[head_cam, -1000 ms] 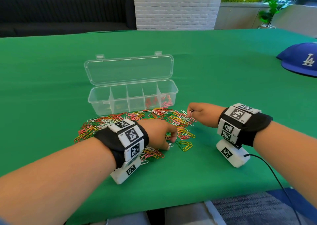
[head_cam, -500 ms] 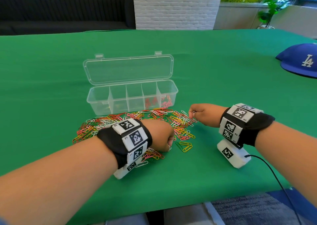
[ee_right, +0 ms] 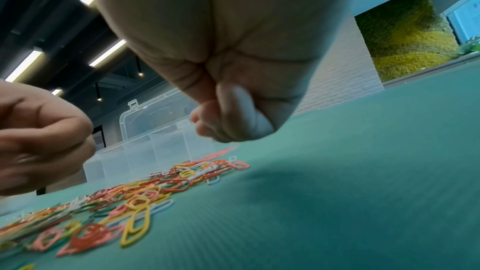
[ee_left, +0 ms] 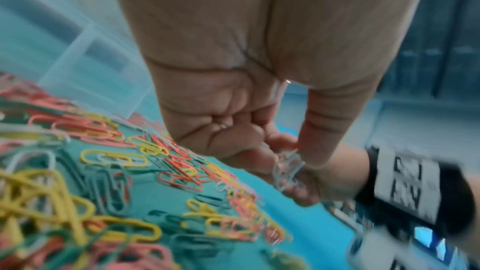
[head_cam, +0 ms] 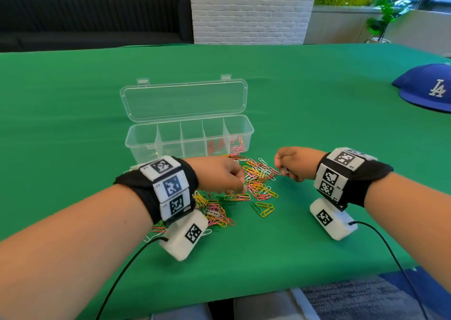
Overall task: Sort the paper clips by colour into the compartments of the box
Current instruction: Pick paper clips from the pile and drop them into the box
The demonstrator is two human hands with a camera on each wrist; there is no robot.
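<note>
A clear compartment box (head_cam: 146, 146) stands open; red clips (head_cam: 216, 146) lie in its fourth compartment and pink clips (head_cam: 238, 146) in the rightmost. A pile of mixed paper clips (head_cam: 256, 180) spreads in front of it. My left hand (head_cam: 219, 175) hovers curled over the pile's middle; white clips (ee_left: 223, 125) glint inside its fist. My right hand (head_cam: 292, 163) is curled at the pile's right edge, pinching a small bunch of white clips (head_cam: 286, 169). In the right wrist view the right hand (ee_right: 233, 126) is a closed fist that hides its clips.
The green table (head_cam: 317, 100) stretches around the box and pile, with its front edge near my body. A blue cap (head_cam: 427, 88) lies at the far right. Cables trail from both wrist cameras toward the front edge.
My left hand has lifted off the pile and moved a little toward the box, fingers still curled. The right hand has hardly moved.
</note>
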